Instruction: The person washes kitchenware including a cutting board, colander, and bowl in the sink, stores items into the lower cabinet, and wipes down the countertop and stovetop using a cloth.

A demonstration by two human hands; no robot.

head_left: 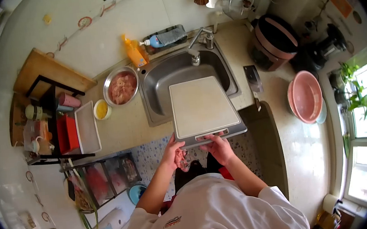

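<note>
Held by its near edge: cutting board [202,105], stretching away from the fingertips over the near part of the sink [156,79]. Clamped on the near-left corner with the left hand [172,153], and beside the handle slot [213,134] with the right hand [219,149], thumbs on top. Cannot tell how far under on either side. Beyond the fingers, to the left: metal bowl [107,93] of raw meat [122,87]. Probably stiff, fairly heavy, apt to dip at the far end, slippery if wet, hardly fragile. Best gripped through the slot, with support along a side edge.
</note>
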